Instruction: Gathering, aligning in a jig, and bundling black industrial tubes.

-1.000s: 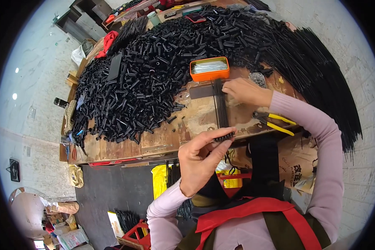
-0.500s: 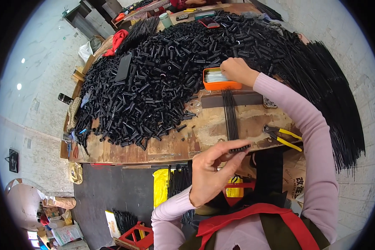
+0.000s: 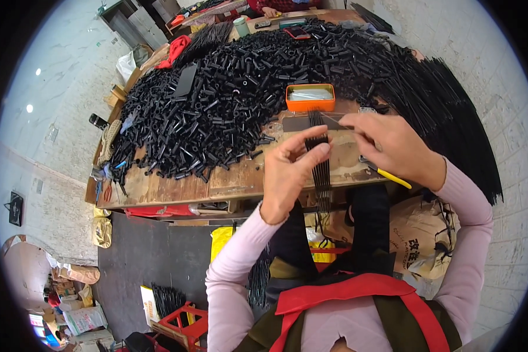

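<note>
My left hand (image 3: 290, 176) is closed, pinching a flat bundle of thin black rods (image 3: 321, 190) between thumb and fingers over the table's front edge. The rods' far ends lie across a dark flat bar (image 3: 293, 124). To the right, my right hand (image 3: 396, 144) pinches a thin, wire-like strip (image 3: 334, 121), whose tip points left at the bundle's far part. Whether strip and rods touch I cannot tell. Just beyond stands an orange open box (image 3: 310, 107) holding pale thin strips (image 3: 314, 95). Yellow-handled pliers (image 3: 395, 178) lie partly hidden beneath my right hand.
A large heap of short black tubes (image 3: 217, 111) covers much of the wooden table (image 3: 234, 179). Long black rods (image 3: 452, 123) are piled at the right. A dark flat slab (image 3: 186, 81) rests on the heap. Across the table another person's hand (image 3: 270, 12) shows.
My right hand has left the orange box and come nearer with a thin strip. My left hand has moved away from me and tilted the rod bundle, which now shows lengthwise.
</note>
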Demonstrator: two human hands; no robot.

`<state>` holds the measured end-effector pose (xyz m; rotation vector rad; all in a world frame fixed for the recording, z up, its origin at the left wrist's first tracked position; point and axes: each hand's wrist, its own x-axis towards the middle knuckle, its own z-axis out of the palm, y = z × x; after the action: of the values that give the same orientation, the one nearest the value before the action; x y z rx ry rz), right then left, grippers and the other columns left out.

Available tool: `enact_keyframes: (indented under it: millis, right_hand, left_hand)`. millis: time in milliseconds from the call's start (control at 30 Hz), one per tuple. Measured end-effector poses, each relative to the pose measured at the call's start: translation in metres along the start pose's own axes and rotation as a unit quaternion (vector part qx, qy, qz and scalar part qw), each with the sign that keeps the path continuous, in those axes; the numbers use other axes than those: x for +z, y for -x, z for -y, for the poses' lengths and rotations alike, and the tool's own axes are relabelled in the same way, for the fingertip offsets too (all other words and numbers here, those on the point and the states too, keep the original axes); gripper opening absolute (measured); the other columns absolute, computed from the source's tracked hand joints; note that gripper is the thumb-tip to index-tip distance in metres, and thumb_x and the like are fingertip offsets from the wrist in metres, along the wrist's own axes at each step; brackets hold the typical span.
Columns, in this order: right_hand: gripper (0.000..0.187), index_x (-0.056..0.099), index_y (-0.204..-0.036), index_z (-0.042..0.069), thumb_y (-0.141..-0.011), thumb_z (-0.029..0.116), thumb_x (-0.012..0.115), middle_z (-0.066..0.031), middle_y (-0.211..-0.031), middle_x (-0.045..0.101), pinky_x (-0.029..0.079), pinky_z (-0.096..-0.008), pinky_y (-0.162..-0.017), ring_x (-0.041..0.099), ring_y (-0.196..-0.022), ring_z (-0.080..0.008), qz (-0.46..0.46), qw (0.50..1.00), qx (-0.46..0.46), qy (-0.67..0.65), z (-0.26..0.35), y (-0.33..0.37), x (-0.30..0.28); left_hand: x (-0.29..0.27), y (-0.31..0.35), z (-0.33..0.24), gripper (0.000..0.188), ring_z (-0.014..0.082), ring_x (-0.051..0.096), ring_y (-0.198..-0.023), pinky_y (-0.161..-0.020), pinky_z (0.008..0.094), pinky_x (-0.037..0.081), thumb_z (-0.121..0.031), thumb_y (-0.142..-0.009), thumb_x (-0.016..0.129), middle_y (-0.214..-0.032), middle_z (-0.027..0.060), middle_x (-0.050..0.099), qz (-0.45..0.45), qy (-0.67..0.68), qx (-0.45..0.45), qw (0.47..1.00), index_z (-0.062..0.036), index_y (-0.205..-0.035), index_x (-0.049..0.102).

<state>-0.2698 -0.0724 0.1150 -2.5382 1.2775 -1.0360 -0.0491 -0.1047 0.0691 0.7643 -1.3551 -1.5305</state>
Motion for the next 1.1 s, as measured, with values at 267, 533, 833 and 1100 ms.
enact_keyframes:
  millis: [267,533,833,1100]
  right_hand:
    - [0.065,0.050,-0.143,0.013,-0.080,0.009,0.064,-0.0041,-0.080,0.056,0.050,-0.0357,-0.057,0.062,-0.067,-0.0227,0.059,0.976,-0.063,0.199,0.014,0.020,0.008]
    - [0.068,0.047,-0.146,0.012,-0.080,0.010,0.064,-0.0049,-0.082,0.056,0.049,-0.0362,-0.057,0.061,-0.066,-0.0230,0.073,0.975,-0.064,0.202,0.016,0.019,0.013]
    - [0.065,0.051,-0.142,0.009,-0.079,0.011,0.066,-0.0044,-0.082,0.054,0.048,-0.0353,-0.059,0.059,-0.069,-0.0214,0.053,0.974,-0.082,0.205,0.018,0.012,0.015]
    - [0.035,0.066,-0.103,-0.003,-0.069,0.001,0.066,-0.0096,-0.089,0.061,0.051,-0.0361,-0.064,0.060,-0.076,-0.0251,-0.023,0.956,-0.168,0.239,0.012,0.002,-0.006]
  left_hand:
    - [-0.004,-0.002,0.000,0.026,0.0161,0.069,-0.095,-0.087,0.0306,0.060,-0.002,-0.093,0.067,-0.104,0.0120,0.071,0.017,0.038,-0.019,0.999,0.0050,-0.118,0.066]
    - [-0.007,-0.002,-0.001,0.022,0.0169,0.070,-0.095,-0.086,0.0311,0.061,-0.001,-0.094,0.065,-0.103,0.0118,0.071,0.020,0.058,-0.013,0.998,0.0048,-0.115,0.067]
    - [-0.010,-0.003,-0.002,0.021,0.0172,0.070,-0.095,-0.085,0.0310,0.061,-0.002,-0.094,0.065,-0.103,0.0119,0.071,0.015,0.054,-0.010,0.998,0.0039,-0.114,0.068]
    - [-0.017,-0.004,0.000,0.022,0.0133,0.069,-0.099,-0.086,0.0272,0.059,-0.002,-0.094,0.065,-0.104,0.0100,0.072,0.026,0.071,-0.018,0.997,0.0026,-0.115,0.069]
